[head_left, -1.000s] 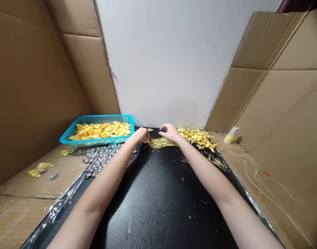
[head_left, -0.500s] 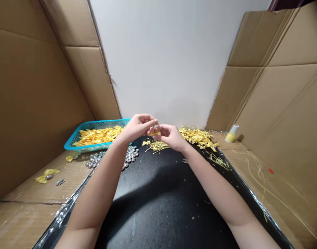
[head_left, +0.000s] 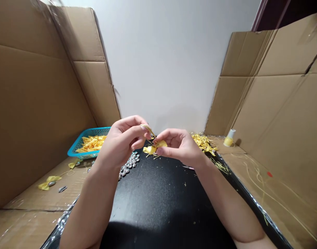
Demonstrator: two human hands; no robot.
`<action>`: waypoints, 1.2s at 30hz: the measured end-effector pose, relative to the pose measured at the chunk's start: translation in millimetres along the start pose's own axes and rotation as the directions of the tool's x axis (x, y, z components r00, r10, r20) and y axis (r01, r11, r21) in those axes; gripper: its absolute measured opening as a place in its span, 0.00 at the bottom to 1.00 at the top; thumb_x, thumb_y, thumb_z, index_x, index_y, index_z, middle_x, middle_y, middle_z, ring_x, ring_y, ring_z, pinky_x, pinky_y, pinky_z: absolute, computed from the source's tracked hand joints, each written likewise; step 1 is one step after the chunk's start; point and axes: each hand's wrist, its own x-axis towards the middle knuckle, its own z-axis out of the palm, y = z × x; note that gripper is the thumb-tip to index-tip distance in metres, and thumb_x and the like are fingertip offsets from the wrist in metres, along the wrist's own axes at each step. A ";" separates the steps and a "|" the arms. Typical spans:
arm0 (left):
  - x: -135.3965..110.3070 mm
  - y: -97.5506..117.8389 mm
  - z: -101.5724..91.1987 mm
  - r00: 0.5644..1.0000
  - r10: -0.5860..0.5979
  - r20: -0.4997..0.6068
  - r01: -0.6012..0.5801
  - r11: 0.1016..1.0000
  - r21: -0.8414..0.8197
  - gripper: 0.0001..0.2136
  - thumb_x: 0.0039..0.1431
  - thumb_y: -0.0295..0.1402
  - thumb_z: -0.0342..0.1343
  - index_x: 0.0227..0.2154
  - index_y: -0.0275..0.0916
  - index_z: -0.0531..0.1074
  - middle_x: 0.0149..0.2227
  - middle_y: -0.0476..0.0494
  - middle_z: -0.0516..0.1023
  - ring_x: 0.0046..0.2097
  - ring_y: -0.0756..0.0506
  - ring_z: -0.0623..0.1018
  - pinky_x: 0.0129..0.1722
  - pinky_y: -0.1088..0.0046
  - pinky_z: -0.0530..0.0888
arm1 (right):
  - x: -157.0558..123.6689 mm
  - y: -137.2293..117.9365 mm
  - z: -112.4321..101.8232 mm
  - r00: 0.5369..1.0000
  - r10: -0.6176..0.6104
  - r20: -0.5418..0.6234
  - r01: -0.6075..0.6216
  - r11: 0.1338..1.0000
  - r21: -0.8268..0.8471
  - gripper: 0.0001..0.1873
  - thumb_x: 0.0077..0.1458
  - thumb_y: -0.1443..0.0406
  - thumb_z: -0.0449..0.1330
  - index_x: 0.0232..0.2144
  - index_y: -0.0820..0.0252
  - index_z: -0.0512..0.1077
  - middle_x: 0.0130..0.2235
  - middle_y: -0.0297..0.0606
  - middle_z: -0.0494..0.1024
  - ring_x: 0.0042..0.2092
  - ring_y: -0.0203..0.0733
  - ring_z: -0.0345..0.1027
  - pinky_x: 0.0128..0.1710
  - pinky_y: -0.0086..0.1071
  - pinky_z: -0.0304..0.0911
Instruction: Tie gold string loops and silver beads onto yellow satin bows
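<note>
Between my hands is a yellow ribbon bow, held above the black table top. My right hand pinches the bow between thumb and fingers. A thin yellow cord arches from the bow up to my left hand, whose thumb and forefinger are closed on it. Silver beads lie on the table below my left wrist, partly covered by my forearm. Behind my right hand spreads a pile of yellow bows, partly hidden.
A blue basket of yellow bows stands at the back left. Scissors lie by my right wrist. Cord scraps and a thread cone are on the right. Cardboard walls flank the black table.
Both hands have come nearer and lower. The bow is more plainly visible, and a loop of cord now stretches between it and my left hand. The view has shifted slightly.
</note>
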 end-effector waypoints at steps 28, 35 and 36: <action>-17.6 0.1 8.0 0.985 0.096 0.141 -0.129 0.961 0.246 0.05 0.54 0.33 0.61 0.26 0.38 0.77 0.20 0.51 0.70 0.22 0.55 0.65 0.19 0.82 0.62 | -14.0 -24.8 12.7 0.761 -0.609 -0.224 0.205 0.553 -0.808 0.06 0.55 0.68 0.58 0.29 0.56 0.75 0.35 0.35 0.73 0.38 0.38 0.68 0.41 0.36 0.64; -24.6 2.5 10.6 0.988 0.130 0.080 -0.148 0.947 0.287 0.08 0.54 0.35 0.60 0.23 0.39 0.75 0.17 0.52 0.66 0.19 0.54 0.63 0.17 0.80 0.60 | -18.0 -28.8 16.2 0.702 -0.676 -0.224 0.161 0.458 -0.874 0.07 0.56 0.67 0.57 0.27 0.57 0.74 0.33 0.35 0.74 0.38 0.40 0.68 0.40 0.38 0.64; -23.6 1.4 10.0 0.990 0.119 0.071 -0.135 0.949 0.283 0.08 0.55 0.36 0.60 0.23 0.39 0.75 0.17 0.52 0.65 0.19 0.54 0.62 0.17 0.80 0.60 | -17.7 -28.5 15.4 0.697 -0.681 -0.224 0.155 0.448 -0.881 0.07 0.55 0.68 0.56 0.26 0.57 0.73 0.33 0.35 0.74 0.37 0.40 0.68 0.40 0.38 0.64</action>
